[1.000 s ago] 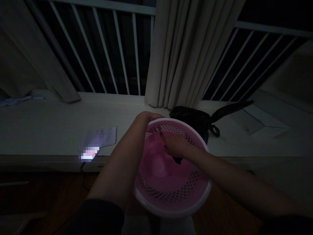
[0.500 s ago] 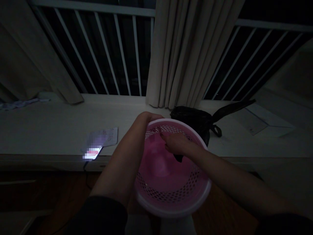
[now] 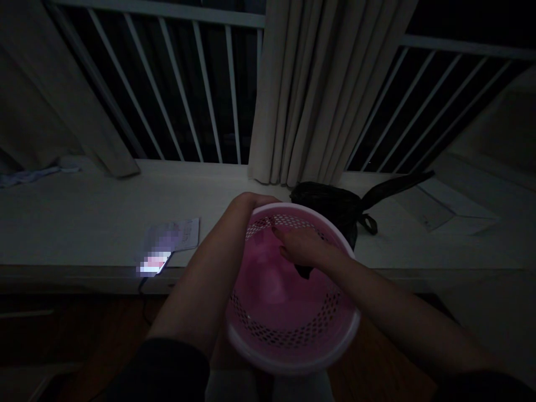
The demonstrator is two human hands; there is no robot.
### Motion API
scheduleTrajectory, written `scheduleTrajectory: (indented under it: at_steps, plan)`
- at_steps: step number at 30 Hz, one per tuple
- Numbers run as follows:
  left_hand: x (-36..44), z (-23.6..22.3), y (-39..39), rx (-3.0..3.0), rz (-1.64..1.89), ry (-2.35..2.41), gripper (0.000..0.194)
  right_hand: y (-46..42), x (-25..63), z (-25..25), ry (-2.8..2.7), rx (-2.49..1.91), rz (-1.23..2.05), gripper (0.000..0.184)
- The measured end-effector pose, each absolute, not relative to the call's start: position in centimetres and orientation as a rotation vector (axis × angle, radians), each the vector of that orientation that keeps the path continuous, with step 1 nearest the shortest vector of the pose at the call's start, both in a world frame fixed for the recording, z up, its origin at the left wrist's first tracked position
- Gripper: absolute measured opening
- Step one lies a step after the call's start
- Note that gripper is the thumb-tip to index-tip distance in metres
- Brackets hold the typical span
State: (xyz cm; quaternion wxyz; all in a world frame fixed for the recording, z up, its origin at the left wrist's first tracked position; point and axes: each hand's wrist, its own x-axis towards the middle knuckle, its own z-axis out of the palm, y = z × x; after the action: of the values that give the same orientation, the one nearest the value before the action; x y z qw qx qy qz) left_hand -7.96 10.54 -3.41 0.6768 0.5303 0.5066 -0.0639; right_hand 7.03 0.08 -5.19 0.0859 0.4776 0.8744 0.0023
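A round pink basket (image 3: pixel 272 318) with bands of holes in its wall is tilted toward me in front of the ledge. My left hand (image 3: pixel 264 199) is closed over its far rim, the fingertips hidden behind the rim. Inside the basket is my right hand (image 3: pixel 299 245), back upward, thumb and a finger pointing left. A small black piece of limp material (image 3: pixel 304 272) pokes out under its palm, which seems closed around it; most of it is hidden. The rest of the visible basket floor is bare pink.
Behind the basket a black plastic bag (image 3: pixel 326 206) lies on the pale ledge (image 3: pixel 84 223). To the left are a lit phone (image 3: pixel 157 262) with a cable and a booklet (image 3: pixel 188 233). Curtains (image 3: pixel 293 95) and white railings (image 3: pixel 196 84) stand behind. A pale box-like object (image 3: pixel 444 206) is at right.
Almost nothing differs. The view has shifted slightly, and the basket's near side sits a little further left. Both hands keep their places on and in the basket.
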Motion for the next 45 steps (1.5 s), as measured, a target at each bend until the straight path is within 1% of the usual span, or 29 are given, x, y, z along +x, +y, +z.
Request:
scheduleTrajectory:
  at_steps: [4, 15, 24, 26, 30, 34, 40, 45]
  plan:
    - [-7.9, -3.5, 10.7, 1.202, -0.157, 1.130, 0.045, -0.1, 7.0, -4.9, 2.603, 1.432, 0.009, 0.056]
    - [-8.0, -3.6, 11.1, 1.249, -0.198, 1.089, 0.043, 0.3, 7.1, -5.1, 2.568, 1.421, -0.014, 0.068]
    - [-7.9, -3.2, 10.8, 1.224, -0.134, 1.115, 0.044, 0.3, 7.2, -5.6, 2.582, 1.418, -0.069, 0.071]
    - [-8.0, -3.3, 10.8, 1.232, -0.114, 1.118, 0.044, 0.3, 7.2, -5.5, 2.589, 1.437, -0.072, 0.071]
    - [-8.0, -3.3, 10.9, 1.224, -0.126, 1.137, 0.042, 0.3, 7.1, -5.3, 2.598, 1.476, -0.077, 0.063]
    - [-7.8, -3.0, 10.6, 1.230, -0.124, 1.118, 0.039, 0.3, 7.0, -5.3, 2.569, 1.469, -0.064, 0.067]
    - [-7.5, -2.2, 9.6, 1.217, -0.096, 1.138, 0.042, 0.3, 7.0, -5.1, 2.531, 1.431, -0.075, 0.073]
    - [-7.5, -2.1, 9.6, 1.204, -0.122, 1.112, 0.044, 0.6, 7.3, -4.8, 2.558, 1.411, -0.108, 0.068]
